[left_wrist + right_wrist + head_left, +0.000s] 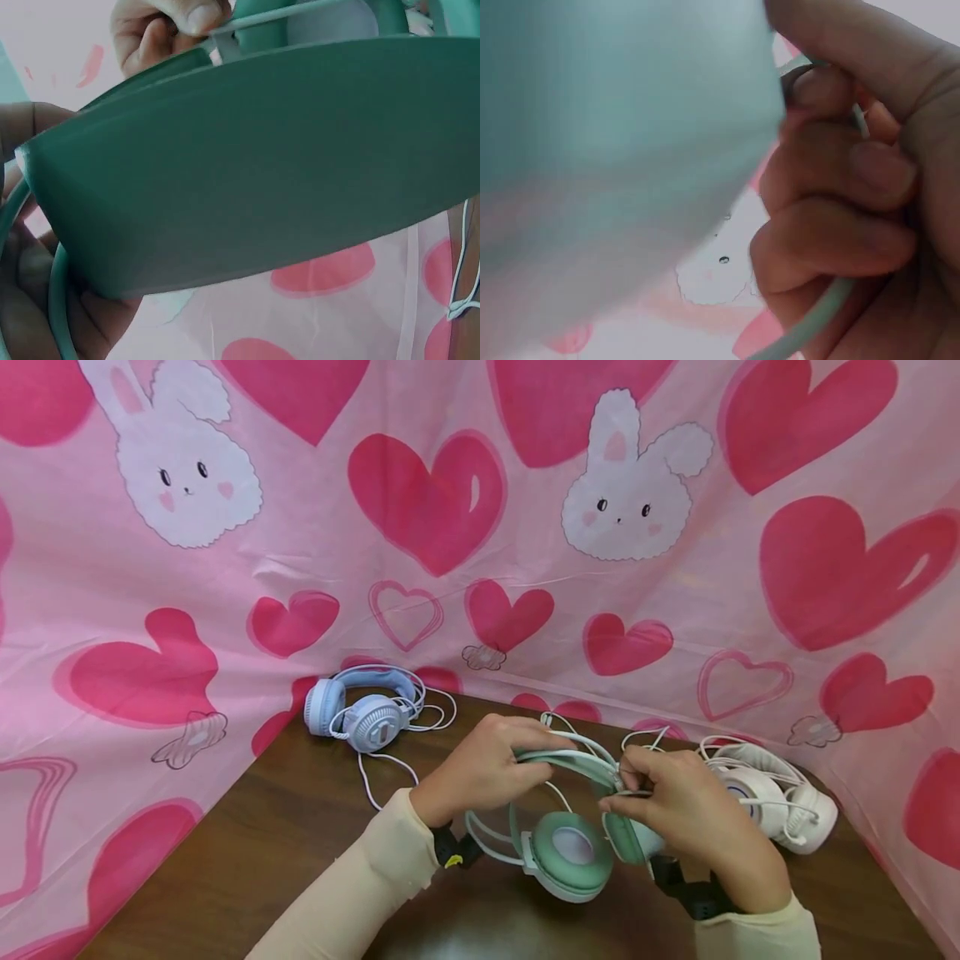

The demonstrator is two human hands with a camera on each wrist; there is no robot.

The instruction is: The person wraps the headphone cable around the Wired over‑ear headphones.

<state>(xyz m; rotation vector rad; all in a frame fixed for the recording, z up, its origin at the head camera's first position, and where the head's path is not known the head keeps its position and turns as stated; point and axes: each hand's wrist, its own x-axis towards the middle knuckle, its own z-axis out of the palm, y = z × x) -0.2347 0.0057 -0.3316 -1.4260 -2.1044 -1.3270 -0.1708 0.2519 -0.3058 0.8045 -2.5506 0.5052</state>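
Note:
Both hands hold a pair of green and white headphones (573,860) off the brown tabletop, in front of the person. My left hand (487,768) grips the padded headband (573,762) at its left part. In the left wrist view the green headband (255,165) fills the middle, and the left fingers (30,277) curl around its end. My right hand (682,802) pinches the band's right end just above the second ear cup (626,839). A blurred pale green ear cup (615,97) hides much of the right wrist view, beside the curled right fingers (832,195).
Light blue headphones (375,722) lie at the back left, their cable trailing over the table (247,860). White headphones (765,802) with a looped cable lie at the right. A pink cloth wall (420,410) with hearts and rabbits surrounds the table's back and sides.

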